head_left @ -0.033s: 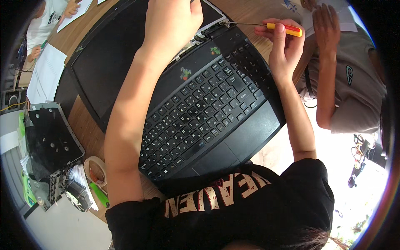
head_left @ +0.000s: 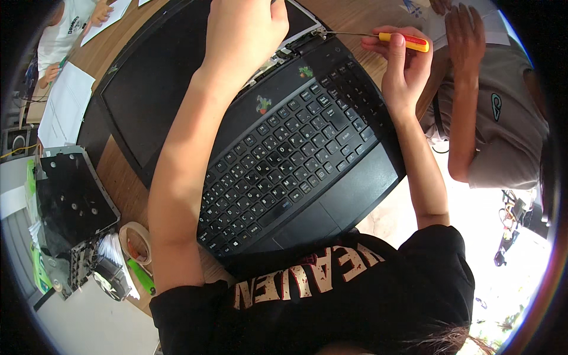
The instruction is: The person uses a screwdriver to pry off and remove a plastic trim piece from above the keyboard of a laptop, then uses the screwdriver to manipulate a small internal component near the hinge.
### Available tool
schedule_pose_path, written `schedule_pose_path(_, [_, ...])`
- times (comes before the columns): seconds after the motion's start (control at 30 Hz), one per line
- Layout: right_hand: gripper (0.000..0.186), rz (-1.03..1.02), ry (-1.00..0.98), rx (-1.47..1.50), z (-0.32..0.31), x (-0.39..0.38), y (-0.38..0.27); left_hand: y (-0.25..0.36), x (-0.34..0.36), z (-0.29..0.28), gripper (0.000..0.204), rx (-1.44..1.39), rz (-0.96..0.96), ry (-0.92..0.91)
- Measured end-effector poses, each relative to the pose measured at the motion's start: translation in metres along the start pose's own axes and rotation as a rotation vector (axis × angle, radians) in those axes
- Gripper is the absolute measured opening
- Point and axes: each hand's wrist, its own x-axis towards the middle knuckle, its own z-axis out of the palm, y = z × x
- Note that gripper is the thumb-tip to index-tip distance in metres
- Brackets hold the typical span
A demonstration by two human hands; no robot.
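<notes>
An opened black laptop (head_left: 278, 160) lies at a slant before me, its screen bezel off at the hinge side so metal and cables show. My right hand (head_left: 405, 71) is closed on the yellow-and-red handle of a screwdriver (head_left: 408, 42). Its thin shaft runs left, and the tip meets the laptop's right hinge (head_left: 316, 34). My left hand (head_left: 245, 29) is over the upper part of the screen panel (head_left: 157, 89). Its fingers are cut off by the top edge of the view, so what they grip is hidden. Two small plant stickers (head_left: 263, 105) mark the strip above the keys.
On the left stand a black metal drive-like casing (head_left: 74, 198), a roll of tape (head_left: 135, 242), a green tool (head_left: 141, 277) and a small fan (head_left: 110, 278). Paper sheets (head_left: 65, 106) lie at far left by another person's hands. A co-worker's arm (head_left: 466, 118) rests close on my right.
My hands, the screwdriver and the laptop have not visibly moved. The co-worker's hand at the right has shifted slightly.
</notes>
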Motion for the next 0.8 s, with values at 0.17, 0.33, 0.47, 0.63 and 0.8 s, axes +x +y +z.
schedule_pose_path(0.17, [0.022, 0.030, -0.007, -0.039, 0.0018, 0.0010, -0.0034, -0.0031, -0.0001, 0.0015, 0.041, -0.017, 0.012, 0.004])
schedule_pose_path(0.33, [0.022, 0.006, -0.018, -0.048, 0.0010, -0.0009, -0.0023, -0.0044, 0.0001, 0.0023, 0.041, -0.020, 0.016, -0.003])
schedule_pose_path(0.47, [0.022, -0.007, -0.018, -0.035, 0.0016, 0.0004, -0.0017, -0.0046, -0.0002, 0.0025, 0.039, -0.028, 0.056, 0.011])
schedule_pose_path(0.63, [0.022, 0.000, -0.024, -0.056, 0.0030, 0.0018, -0.0050, -0.0020, -0.0006, 0.0010, 0.039, -0.008, 0.029, -0.005])
schedule_pose_path(0.8, [0.023, -0.022, -0.057, -0.069, -0.0005, 0.0024, -0.0010, 0.0022, -0.0005, 0.0008, 0.040, 0.050, 0.015, -0.021])
